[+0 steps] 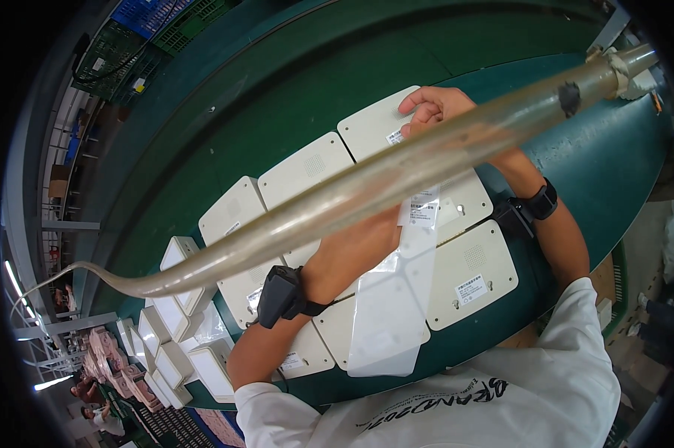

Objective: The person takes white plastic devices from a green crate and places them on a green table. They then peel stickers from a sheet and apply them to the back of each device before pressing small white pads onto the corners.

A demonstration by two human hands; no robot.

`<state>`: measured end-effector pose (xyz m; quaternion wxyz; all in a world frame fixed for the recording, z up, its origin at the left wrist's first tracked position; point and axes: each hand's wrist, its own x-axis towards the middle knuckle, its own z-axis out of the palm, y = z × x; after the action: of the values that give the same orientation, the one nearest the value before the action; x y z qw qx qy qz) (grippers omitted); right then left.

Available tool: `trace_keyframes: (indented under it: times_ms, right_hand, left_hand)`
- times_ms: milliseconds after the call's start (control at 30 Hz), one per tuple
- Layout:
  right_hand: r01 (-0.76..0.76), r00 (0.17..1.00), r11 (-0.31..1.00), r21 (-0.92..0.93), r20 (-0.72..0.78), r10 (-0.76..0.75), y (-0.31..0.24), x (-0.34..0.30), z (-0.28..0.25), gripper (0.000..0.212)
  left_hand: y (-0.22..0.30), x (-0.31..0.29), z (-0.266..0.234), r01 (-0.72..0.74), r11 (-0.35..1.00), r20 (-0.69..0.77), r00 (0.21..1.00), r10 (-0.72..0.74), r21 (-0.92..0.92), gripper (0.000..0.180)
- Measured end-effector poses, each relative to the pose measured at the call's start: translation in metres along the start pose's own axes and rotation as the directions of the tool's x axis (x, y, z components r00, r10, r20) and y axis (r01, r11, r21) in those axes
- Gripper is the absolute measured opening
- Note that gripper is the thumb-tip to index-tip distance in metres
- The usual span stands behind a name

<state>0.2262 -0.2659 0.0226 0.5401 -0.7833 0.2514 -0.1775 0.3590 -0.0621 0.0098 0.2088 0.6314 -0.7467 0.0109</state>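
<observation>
My right hand (435, 107) is over the far beige plastic box (370, 119), its thumb beside a small white label (394, 137). Its fingers are bent but apart, with nothing seen between them. My left hand (370, 235) reaches across the middle boxes, its fingers mostly hidden behind a blurred translucent tube (337, 205). From that hand a label strip (388, 317) trails toward me over the boxes, printed labels (420, 209) at its upper end. A near-right box (473, 272) bears a label, a hole grille and screw holes.
The tube crosses the view close to the camera. More beige boxes lie in rows on the green table (568, 142); others (176, 313) stand stacked at the left. Crates (117, 63) are at the far left. Another person (102, 418) is at the lower left.
</observation>
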Motion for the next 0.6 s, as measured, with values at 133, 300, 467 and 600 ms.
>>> trace_keyframes:
  times_ms: [133, 300, 467, 600]
  right_hand:
    - [0.001, 1.0, 1.0, 0.002, 0.001, -0.001, 0.002, 0.0003, 0.0006, 0.032]
    - [0.016, 0.999, 0.999, 0.028, 0.031, -0.017, 0.0054, 0.0016, -0.0025, 0.035]
    - [0.014, 0.995, 0.998, 0.054, 0.095, -0.019, 0.0094, 0.0023, -0.0052, 0.041]
    - [0.125, 0.991, 0.992, 0.012, 0.042, -0.126, 0.0068, 0.0001, -0.0019, 0.036]
  left_hand:
    - [0.0003, -0.0004, -0.0003, 0.002, 1.0, 0.003, 1.0, -0.002, 0.005, 0.065]
    - [0.0008, 0.0002, 0.0002, 0.014, 1.0, 0.005, 1.0, -0.014, 0.006, 0.065]
    - [0.0006, -0.001, 0.0003, -0.005, 1.0, -0.018, 1.0, 0.004, -0.01, 0.065]
    - [0.0012, -0.0015, -0.0001, -0.005, 1.0, -0.02, 1.0, 0.005, -0.002, 0.065]
